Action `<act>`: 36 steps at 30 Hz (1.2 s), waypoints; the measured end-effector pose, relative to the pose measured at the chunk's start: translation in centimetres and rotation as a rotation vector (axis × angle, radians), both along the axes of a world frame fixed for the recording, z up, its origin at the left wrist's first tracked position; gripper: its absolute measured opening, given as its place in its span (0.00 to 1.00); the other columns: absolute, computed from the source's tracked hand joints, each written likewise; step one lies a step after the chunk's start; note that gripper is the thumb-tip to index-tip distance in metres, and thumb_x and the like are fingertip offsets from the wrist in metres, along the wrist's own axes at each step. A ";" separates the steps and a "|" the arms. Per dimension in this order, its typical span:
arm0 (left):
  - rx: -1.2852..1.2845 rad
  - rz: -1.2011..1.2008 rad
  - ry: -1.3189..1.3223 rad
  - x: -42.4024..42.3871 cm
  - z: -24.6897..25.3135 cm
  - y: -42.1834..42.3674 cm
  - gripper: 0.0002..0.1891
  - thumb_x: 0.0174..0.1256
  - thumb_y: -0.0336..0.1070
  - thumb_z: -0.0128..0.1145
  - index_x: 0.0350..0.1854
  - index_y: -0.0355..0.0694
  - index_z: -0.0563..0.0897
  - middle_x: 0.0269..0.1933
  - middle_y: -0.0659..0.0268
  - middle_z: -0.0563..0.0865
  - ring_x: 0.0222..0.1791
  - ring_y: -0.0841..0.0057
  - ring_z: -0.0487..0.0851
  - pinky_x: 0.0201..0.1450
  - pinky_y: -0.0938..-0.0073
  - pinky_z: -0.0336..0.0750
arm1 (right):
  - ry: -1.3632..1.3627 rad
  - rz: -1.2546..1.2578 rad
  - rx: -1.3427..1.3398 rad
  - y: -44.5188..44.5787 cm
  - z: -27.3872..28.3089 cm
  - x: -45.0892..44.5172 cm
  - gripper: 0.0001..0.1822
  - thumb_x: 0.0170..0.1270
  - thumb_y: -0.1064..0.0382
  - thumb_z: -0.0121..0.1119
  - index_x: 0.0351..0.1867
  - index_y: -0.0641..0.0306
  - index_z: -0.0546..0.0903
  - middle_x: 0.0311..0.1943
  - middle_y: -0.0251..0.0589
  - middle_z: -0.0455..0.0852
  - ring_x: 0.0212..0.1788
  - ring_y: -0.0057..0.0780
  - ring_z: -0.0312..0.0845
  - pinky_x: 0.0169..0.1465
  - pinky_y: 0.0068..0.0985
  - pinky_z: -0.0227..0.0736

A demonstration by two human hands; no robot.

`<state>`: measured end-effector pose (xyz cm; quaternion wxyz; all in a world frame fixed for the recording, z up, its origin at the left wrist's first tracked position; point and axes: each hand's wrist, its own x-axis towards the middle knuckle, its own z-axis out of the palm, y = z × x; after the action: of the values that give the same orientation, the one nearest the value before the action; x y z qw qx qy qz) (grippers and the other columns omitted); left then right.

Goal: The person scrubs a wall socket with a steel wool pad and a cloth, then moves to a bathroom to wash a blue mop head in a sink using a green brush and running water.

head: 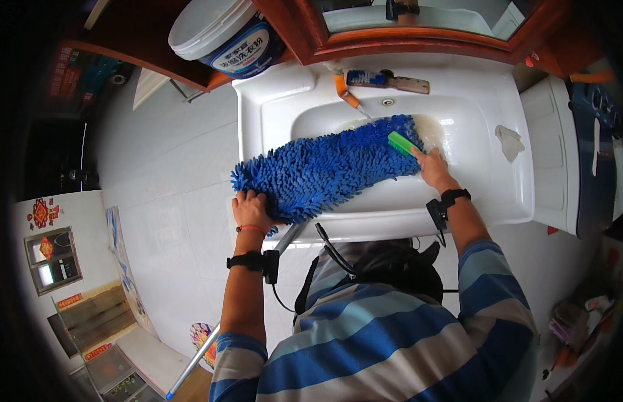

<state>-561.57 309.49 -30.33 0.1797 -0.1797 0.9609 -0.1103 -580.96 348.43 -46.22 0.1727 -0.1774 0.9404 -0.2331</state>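
Note:
A blue chenille mop head (316, 166) lies across the white sink (467, 186), its right end in the basin and its left end over the front left rim. My left hand (251, 208) grips that left end, with the fingertips sunk in the strands. In my right hand (434, 168) is a green scrubbing brush (402, 144), bristles against the mop head near its right end. Water runs from an orange-bodied tap (345, 93) onto the mop's far edge. A metal mop pole (196, 359) slants from under the mop head down past my left arm.
Another brush (386, 81) with blue bristles rests on the sink's back ledge. A white tub of washing powder (226, 37) stands on the wooden shelf at upper left. A pale cloth (509, 143) lies on the right rim. A wood-framed mirror (427, 35) overhangs the back.

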 end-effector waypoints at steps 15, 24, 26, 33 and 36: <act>0.060 0.016 0.041 0.2 0.5 0.8 0.37 0.11 0.62 0.78 0.31 0.46 0.84 0.38 0.66 0.81 0.48 0.65 0.73 0.52 0.67 0.65 | 0.065 0.039 0.361 0.5 2.2 -1.0 0.34 0.60 0.73 0.49 0.66 0.31 0.69 0.39 0.54 0.75 0.45 0.48 0.75 0.52 0.35 0.68; 0.317 -0.234 0.421 2.2 0.3 0.8 0.30 0.30 0.47 0.77 0.41 0.44 0.81 0.40 0.65 0.78 0.47 0.62 0.73 0.54 0.63 0.65 | -0.087 -0.131 0.134 -6.6 -1.5 -1.8 0.37 0.54 0.67 0.55 0.70 0.57 0.62 0.38 0.44 0.86 0.50 0.54 0.70 0.54 0.38 0.66; 0.331 -0.248 0.387 2.8 0.1 0.8 0.31 0.37 0.44 0.74 0.50 0.46 0.81 0.43 0.64 0.78 0.50 0.63 0.73 0.58 0.61 0.65 | -0.139 0.002 -0.139 -8.8 0.6 0.3 0.30 0.59 0.68 0.53 0.66 0.52 0.69 0.33 0.63 0.78 0.44 0.55 0.70 0.51 0.38 0.68; 0.253 -0.298 0.315 2.2 -0.6 0.6 0.33 0.39 0.50 0.72 0.54 0.49 0.81 0.41 0.65 0.77 0.46 0.65 0.74 0.56 0.63 0.66 | -0.151 0.656 -0.394 -14.1 7.0 6.8 0.32 0.60 0.77 0.53 0.66 0.43 0.71 0.39 0.39 0.65 0.38 0.30 0.64 0.41 0.21 0.66; 0.236 -0.296 0.313 2.0 -0.6 0.7 0.33 0.40 0.53 0.71 0.54 0.49 0.81 0.39 0.65 0.77 0.44 0.65 0.74 0.54 0.63 0.66 | -0.181 0.506 -0.294 -10.1 5.0 3.3 0.21 0.63 0.66 0.54 0.58 0.45 0.73 0.37 0.41 0.68 0.38 0.34 0.67 0.41 0.25 0.67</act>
<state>-559.53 310.15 -30.97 0.0303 -0.0296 0.9991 0.0066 -577.66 338.38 -41.24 0.2809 -0.4074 0.8033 -0.3314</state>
